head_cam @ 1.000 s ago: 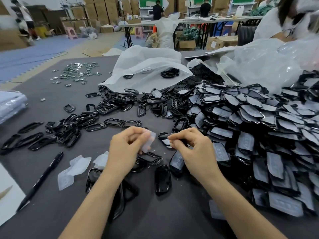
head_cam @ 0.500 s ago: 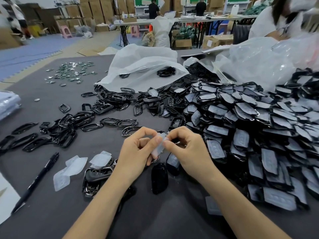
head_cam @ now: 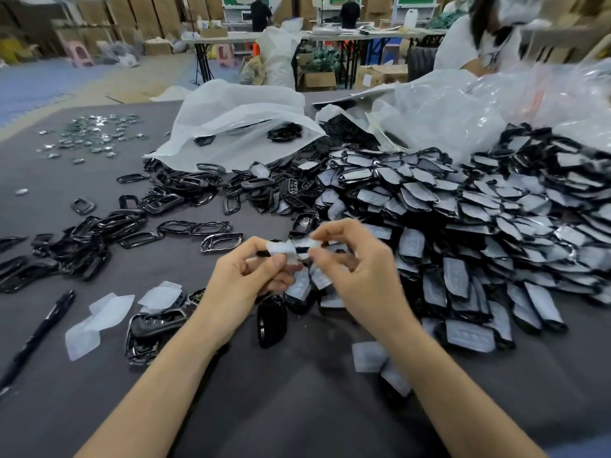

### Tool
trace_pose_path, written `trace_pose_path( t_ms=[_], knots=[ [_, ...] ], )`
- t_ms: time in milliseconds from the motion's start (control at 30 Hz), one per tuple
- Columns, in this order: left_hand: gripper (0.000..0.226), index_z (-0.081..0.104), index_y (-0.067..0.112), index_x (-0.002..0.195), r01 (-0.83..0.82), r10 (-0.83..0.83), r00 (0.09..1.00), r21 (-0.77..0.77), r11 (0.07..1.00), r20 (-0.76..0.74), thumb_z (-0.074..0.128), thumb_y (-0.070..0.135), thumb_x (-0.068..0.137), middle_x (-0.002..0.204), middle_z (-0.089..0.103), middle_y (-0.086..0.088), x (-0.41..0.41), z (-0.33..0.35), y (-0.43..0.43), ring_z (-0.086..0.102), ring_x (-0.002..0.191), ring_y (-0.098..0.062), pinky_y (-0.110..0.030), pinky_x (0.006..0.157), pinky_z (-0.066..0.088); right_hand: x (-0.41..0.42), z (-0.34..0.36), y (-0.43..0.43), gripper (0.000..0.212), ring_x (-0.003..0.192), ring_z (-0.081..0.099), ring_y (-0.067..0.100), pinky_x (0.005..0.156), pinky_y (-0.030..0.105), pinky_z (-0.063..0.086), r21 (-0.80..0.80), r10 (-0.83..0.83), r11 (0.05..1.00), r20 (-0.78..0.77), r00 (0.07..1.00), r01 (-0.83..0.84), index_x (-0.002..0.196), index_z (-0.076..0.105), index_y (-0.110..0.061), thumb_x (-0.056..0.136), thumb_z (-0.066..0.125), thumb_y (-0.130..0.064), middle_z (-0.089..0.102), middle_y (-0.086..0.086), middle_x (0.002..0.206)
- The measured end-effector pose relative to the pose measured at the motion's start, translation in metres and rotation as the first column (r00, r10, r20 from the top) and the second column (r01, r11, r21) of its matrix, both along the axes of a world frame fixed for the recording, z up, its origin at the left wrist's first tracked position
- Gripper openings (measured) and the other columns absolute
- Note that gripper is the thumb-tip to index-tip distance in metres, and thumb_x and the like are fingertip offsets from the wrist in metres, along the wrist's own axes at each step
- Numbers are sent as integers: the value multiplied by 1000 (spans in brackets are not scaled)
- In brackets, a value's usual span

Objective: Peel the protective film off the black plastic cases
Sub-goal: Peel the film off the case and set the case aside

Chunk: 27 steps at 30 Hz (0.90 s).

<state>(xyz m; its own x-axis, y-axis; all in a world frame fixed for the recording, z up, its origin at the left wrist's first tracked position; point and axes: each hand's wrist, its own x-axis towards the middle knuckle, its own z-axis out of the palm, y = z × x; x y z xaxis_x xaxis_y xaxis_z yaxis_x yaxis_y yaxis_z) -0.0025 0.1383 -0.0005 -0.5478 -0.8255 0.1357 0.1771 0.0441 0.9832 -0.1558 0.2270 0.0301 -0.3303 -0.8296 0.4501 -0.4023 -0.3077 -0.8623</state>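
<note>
A small black case (head_cam: 301, 251), whitish film (head_cam: 281, 249) partly peeled, is raised beside the heap of film-covered cases (head_cam: 463, 209).

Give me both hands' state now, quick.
Left hand: fingers curled, pinching one end of the film-covered case.
Right hand: pinching the other end of it.

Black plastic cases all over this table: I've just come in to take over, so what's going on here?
The left hand pinches a translucent white protective film while the right hand grips the small black plastic case it covers, above the grey table. Peeled film pieces lie at left; a big heap of film-covered black cases waits at right.
</note>
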Motion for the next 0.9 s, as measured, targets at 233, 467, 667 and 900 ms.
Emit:
trace_pose_path(
  t_ms=[233, 467, 667, 900],
  knots=[
    [40, 67, 7, 74, -49, 99, 979, 268, 962, -179, 37, -16, 88, 86, 73, -16, -2, 2, -4, 73, 75, -24, -20, 63, 56, -71, 5, 52, 18, 72, 59, -1, 66, 6, 43, 402, -44, 877, -479, 877, 264, 85, 70, -22, 89, 62, -6, 65, -13, 79],
    [43, 69, 2, 65, -30, 91, 988, 415, 909, -128, 33, 11, 88, 85, 69, -14, -1, 5, -1, 71, 70, -23, -19, 49, 52, -44, -12, 54, 33, 103, 50, 14, 92, 31, 37, 464, 110, 801, -735, 669, 378, 100, 70, -25, 87, 58, -53, 63, -8, 98],
    [31, 41, 17, 67, -57, 67, 997, 277, 959, -25, 53, 2, 91, 69, 63, -4, -1, 1, -1, 35, 40, -4, -11, 32, 26, -14, -23, 43, 46, 110, 44, 20, 92, 36, 26, 361, -2, 704, -860, 511, 612, 98, 63, -23, 87, 45, -64, 62, -5, 103],
    [56, 49, 39, 129, 17, -19, 1000, 198, 980, 5, 64, 21, 78, 78, 70, -10, -2, -3, -1, 27, 39, -7, -16, 38, 28, -17, -14, 34, 24, 102, 40, 21, 80, 32, 23, 453, 24, 686, -796, 604, 569, 77, 50, -20, 84, 56, -42, 52, -4, 85]
  ],
)
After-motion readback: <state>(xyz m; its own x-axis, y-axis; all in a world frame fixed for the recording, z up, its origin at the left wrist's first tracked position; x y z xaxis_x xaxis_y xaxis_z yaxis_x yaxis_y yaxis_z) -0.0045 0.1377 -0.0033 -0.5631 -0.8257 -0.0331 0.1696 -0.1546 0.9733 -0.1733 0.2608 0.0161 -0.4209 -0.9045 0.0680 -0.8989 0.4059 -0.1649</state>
